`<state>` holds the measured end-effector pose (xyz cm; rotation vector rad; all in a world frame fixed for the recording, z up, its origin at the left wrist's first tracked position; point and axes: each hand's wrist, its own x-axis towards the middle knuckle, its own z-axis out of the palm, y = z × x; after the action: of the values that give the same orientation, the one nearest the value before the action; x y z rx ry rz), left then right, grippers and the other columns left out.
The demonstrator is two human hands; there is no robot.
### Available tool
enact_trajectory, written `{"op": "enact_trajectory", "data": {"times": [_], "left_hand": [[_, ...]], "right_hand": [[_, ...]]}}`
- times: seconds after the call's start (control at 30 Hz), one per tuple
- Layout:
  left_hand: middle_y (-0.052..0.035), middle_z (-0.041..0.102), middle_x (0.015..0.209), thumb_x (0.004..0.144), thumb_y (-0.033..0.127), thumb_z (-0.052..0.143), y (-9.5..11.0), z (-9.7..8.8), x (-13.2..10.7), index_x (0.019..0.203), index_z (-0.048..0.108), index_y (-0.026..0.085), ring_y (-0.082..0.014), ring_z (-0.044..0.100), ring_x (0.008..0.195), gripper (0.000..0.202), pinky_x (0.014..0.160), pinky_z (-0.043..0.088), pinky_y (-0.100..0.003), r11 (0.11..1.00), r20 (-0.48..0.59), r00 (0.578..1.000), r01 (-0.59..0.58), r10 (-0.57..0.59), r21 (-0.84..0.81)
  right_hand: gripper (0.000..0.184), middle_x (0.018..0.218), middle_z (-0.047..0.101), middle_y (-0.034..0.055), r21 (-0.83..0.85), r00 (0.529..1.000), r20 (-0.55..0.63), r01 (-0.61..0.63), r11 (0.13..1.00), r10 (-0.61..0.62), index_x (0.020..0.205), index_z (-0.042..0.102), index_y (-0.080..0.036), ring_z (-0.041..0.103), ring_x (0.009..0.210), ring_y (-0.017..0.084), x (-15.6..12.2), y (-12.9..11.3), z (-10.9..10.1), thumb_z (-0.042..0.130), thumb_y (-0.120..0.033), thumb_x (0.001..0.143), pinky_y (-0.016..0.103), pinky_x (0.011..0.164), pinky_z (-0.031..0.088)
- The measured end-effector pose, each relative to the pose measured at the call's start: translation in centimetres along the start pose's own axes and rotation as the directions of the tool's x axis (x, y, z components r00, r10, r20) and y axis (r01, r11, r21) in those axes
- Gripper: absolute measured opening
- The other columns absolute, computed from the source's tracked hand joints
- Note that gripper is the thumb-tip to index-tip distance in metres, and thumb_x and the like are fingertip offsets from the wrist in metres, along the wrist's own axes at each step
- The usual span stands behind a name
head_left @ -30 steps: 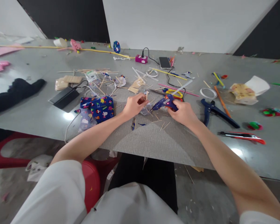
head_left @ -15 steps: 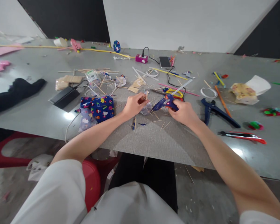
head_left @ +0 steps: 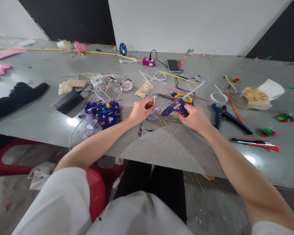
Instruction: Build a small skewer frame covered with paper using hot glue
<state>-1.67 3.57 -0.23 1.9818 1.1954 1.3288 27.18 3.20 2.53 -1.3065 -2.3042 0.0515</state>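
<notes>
My right hand (head_left: 195, 118) is wrapped round the handle of a blue glue gun (head_left: 173, 107), its nozzle pointing down and left. A translucent glue stick (head_left: 194, 90) juts from the gun's rear. My left hand (head_left: 142, 110) pinches a small wooden stick (head_left: 154, 100), held upright near the fingertips. Below and between the hands lies a clear plastic bag (head_left: 154, 115) among loose thin sticks (head_left: 164, 121). The gun's nozzle is a short way right of my left hand, apart from the pinched stick.
A patterned blue pouch (head_left: 107, 114) and a black power bank (head_left: 68, 102) lie to the left. Behind are flat wooden sticks (head_left: 143, 88), a phone (head_left: 173, 65) and a purple power socket (head_left: 148, 61). Blue cutters (head_left: 229, 117) and a utility knife (head_left: 254, 142) lie right.
My right hand has shifted slightly right with the glue gun, so the nozzle is a little farther from my left hand. The left hand has hardly moved.
</notes>
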Motion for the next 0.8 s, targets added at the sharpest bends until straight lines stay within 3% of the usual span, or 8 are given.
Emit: {"op": "enact_trajectory", "data": {"times": [0.3, 0.57, 0.8], "left_hand": [[0.0018, 0.068, 0.072, 0.093, 0.031, 0.074, -0.08, 0.07, 0.02, 0.088, 0.067, 0.018, -0.0092, 0.058, 0.063, 0.015, 0.065, 0.047, -0.024, 1.000, 0.001, 1.000, -0.011, 0.011, -0.005], [0.0009, 0.070, 0.074, 0.094, 0.035, 0.073, -0.35, 0.13, -0.02, 0.090, 0.067, 0.018, -0.0098, 0.061, 0.065, 0.019, 0.065, 0.049, -0.024, 1.000, 0.003, 1.000, -0.018, 0.018, 0.012], [0.0013, 0.069, 0.074, 0.094, 0.033, 0.074, -0.07, 0.07, 0.01, 0.089, 0.067, 0.018, -0.0094, 0.059, 0.063, 0.017, 0.064, 0.047, -0.024, 1.000, 0.005, 1.000, -0.016, 0.016, 0.000]], "right_hand": [[0.037, 0.058, 0.053, -0.0004, 0.065, 0.990, -0.072, -0.117, 0.991, 0.122, 0.071, 0.041, -0.027, 0.049, 0.051, 0.018, 0.24, 0.54, -0.50, 0.071, -0.045, 0.084, 0.035, 0.057, 0.037], [0.028, 0.066, 0.062, 0.0028, 0.149, 0.973, -0.096, -0.196, 0.969, 0.211, 0.077, 0.055, -0.025, 0.055, 0.058, 0.019, 0.39, 0.59, -0.80, 0.072, -0.046, 0.083, 0.036, 0.060, 0.040], [0.027, 0.066, 0.060, 0.0007, 0.226, 0.953, -0.194, -0.188, 0.956, 0.233, 0.081, 0.054, -0.025, 0.054, 0.059, 0.019, 0.36, 0.87, -0.75, 0.072, -0.045, 0.083, 0.036, 0.061, 0.043]]}}
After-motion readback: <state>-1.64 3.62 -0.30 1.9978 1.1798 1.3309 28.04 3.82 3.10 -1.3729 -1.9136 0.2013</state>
